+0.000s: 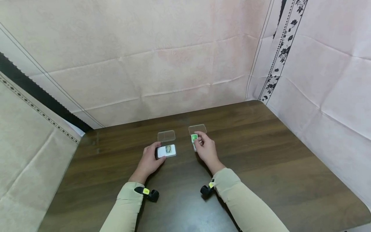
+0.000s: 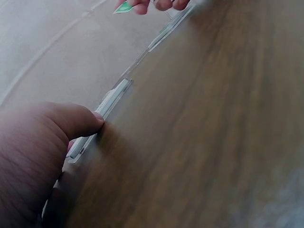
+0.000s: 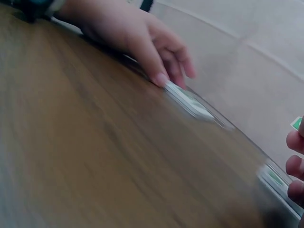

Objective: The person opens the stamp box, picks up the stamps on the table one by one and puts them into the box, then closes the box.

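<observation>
My left hand [image 1: 148, 161] grips a small clear plastic case [image 2: 73, 160] by its left end, thumb on the near side. In it lies a stack of white cards, the top card [image 1: 161, 151] bearing a small greenish picture. To the right, my right hand [image 1: 208, 152] pinches a small green-and-white card [image 1: 194, 137] between thumb and fingertips. Raised a little, this card is over a second clear case [image 3: 281, 194] that holds cards with green on them. In the head view the right hand hides much of that second case.
Behind the left case a clear lid [image 1: 166, 136] lies on the brown wooden table [image 1: 261, 154]. Another clear lid [image 1: 197, 129] is behind the right case. Pale patterned cloth [image 1: 162, 64] hangs along the table's back and sides.
</observation>
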`<action>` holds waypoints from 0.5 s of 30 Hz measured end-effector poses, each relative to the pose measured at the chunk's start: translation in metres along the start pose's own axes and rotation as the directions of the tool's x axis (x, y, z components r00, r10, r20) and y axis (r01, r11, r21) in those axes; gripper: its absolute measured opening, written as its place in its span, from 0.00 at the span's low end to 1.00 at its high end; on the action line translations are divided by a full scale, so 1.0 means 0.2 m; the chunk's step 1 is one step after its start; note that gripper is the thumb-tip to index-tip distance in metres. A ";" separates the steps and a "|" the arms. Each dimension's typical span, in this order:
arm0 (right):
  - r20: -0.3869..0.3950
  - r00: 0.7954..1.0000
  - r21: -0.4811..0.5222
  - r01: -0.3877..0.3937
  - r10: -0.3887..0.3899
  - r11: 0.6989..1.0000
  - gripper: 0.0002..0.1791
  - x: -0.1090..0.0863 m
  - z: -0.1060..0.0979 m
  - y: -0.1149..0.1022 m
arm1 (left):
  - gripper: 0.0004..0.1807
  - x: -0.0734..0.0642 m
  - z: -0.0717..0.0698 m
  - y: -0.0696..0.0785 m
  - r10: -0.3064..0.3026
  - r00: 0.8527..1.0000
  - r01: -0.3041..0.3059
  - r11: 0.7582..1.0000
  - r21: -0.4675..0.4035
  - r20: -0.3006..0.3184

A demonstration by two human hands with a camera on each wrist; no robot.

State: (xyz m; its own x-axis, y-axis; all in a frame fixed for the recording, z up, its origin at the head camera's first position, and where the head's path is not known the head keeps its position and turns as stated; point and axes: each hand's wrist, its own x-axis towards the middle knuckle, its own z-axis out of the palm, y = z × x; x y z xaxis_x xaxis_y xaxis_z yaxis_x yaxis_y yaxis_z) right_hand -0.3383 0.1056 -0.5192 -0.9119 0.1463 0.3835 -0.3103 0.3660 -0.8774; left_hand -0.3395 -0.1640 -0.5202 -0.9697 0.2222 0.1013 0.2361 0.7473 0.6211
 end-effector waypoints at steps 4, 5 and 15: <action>0.034 0.999 0.002 0.002 -0.002 1.000 0.17 -0.02 0.09 -0.04 | 0.37 0.00 0.00 0.00 0.002 1.000 -0.002 1.000 0.001 -0.001; 0.047 0.999 -0.001 0.006 -0.006 1.000 0.17 -0.03 0.11 -0.05 | 0.37 0.00 0.00 0.00 0.002 1.000 -0.002 1.000 0.002 0.000; 0.124 0.992 -0.070 0.027 -0.018 0.997 0.12 -0.07 0.29 -0.12 | 0.37 0.00 0.00 0.00 -0.007 1.000 0.007 1.000 -0.019 -0.010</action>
State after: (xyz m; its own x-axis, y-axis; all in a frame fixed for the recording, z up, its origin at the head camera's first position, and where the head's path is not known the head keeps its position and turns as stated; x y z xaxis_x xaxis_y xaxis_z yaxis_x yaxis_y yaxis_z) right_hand -0.3339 0.0405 -0.5200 -0.9324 0.0245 0.3606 -0.3152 0.4329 -0.8445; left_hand -0.3395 -0.1635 -0.5197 -0.9719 0.2108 0.1046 0.2283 0.7365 0.6367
